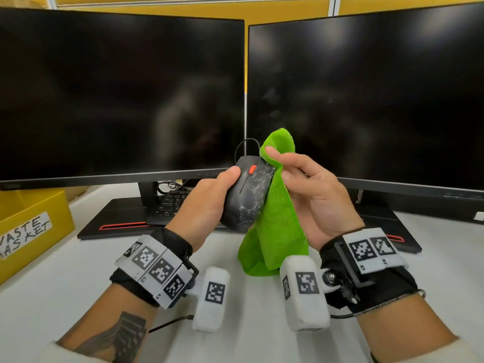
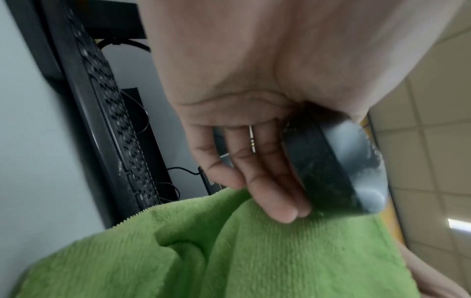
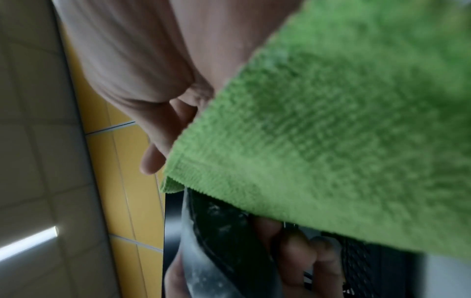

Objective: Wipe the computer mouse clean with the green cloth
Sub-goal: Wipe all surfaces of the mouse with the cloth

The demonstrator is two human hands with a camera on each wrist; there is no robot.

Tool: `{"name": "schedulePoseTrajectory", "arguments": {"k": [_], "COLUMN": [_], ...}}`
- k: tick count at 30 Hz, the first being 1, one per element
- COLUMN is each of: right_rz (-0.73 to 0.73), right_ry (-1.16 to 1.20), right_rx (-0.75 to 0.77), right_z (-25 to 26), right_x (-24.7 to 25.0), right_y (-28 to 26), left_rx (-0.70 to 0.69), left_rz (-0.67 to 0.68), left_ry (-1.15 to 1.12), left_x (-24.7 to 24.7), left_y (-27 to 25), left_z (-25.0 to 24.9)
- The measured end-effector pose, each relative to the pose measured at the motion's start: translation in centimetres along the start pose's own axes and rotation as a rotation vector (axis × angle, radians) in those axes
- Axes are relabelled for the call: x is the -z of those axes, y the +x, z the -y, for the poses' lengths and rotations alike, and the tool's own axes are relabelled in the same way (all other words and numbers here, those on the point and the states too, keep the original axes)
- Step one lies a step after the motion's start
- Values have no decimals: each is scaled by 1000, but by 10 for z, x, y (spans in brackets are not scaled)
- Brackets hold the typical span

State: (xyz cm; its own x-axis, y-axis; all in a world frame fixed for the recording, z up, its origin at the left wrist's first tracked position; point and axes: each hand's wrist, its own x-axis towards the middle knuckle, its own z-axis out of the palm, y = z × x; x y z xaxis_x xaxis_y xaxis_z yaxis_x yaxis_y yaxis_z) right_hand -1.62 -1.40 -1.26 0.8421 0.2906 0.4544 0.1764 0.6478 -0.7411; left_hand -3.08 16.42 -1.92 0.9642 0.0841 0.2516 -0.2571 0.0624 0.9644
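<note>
**Mouse held off desk, cloth at its right flank, residue remaining**

Left hand (image 1: 207, 203) wrapped round the computer mouse (image 1: 245, 197), thumb on the near side, fingers (image 2: 270, 181) underneath along the base. Right hand (image 1: 311, 195) pinching the green cloth (image 1: 275, 226), thumb on the upper fold, remainder hanging to the desk (image 1: 78, 284). Mouse raised clear of the desk, between the two hands, in front of the gap between the two dark monitors (image 1: 117, 95); tilted, orange wheel uppermost. Cloth touching the right edge of the mouse. White speckled residue visible over the right button and rear shell; wiping judged incomplete.

Cable (image 1: 245, 145) looping from the mouse nose toward the monitors, slack unclear. Keyboard (image 1: 170, 205) behind the left hand; yellow waste box (image 1: 36, 221) at far left.

Risks, as judged:
- Cable snagging or pulling taut if mouse turned further.
- Mouse slipping from the one-handed hold under hard cloth pressure.
- Loose cloth tail dragging on the desk, picking up or spreading dirt.
- Residue pushed into the wheel slot rather than lifted.
</note>
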Motion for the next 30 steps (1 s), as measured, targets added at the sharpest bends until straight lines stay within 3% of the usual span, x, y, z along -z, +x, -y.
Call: {"name": "schedulePoseTrajectory", "arguments": {"k": [6, 15, 19, 23, 30], "right_rz": [-86, -143, -245, -245, -174], "right_ry": [-88, -377, -556, -646, -483], "right_rx": [83, 6, 36, 17, -32], "right_z": [-5, -9, -6, 0, -6], "right_x": [3, 8, 12, 15, 5], "right_y": [3, 4, 3, 6, 4], "left_rx": [-80, -206, -245, -237, -249], "left_rz": [11, 140, 212, 194, 151], "left_ry": [201, 431, 521, 537, 507], "left_x": [-4, 8, 7, 7, 13], "left_y": [-4, -2, 0, 1, 5], "left_z": [-3, 4, 8, 10, 12]}}
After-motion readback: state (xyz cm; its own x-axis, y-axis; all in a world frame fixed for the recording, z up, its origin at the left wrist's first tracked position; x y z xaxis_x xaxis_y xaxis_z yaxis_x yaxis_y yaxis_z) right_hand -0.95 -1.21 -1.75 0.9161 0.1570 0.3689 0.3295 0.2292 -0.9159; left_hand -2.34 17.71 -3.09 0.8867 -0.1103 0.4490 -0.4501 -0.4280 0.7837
